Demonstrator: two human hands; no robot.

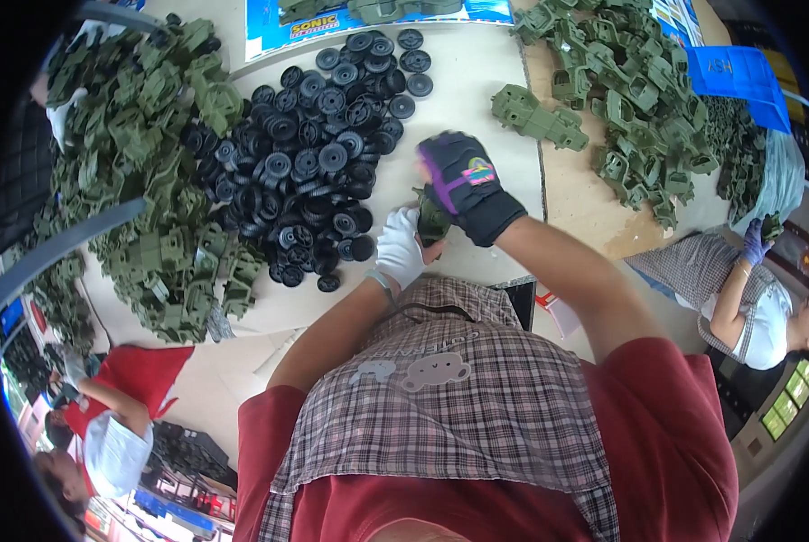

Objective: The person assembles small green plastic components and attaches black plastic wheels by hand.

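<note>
Head view, looking down over a checked apron and red sleeves. Both hands meet just above the apron's top edge. Left hand [399,248], in a white glove, is curled closed around the lower end of a small green plastic part [431,219]; right hand [466,183], in a black glove with purple trim, closes over the same part from above, fingers wrapped, so the piece sits pinched between the two and is mostly hidden. Whether a wheel is already on it cannot be made out. Just left of the hands and beyond them, a big heap of black wheels [323,172] spreads on the table [476,81]; farther left, a pile of green mouldings [151,172]. To the right and beyond, more green chassis pieces [630,99]. Judging by these large piles, much remains to be worked through. Other people sit at lower left and far right.
</note>
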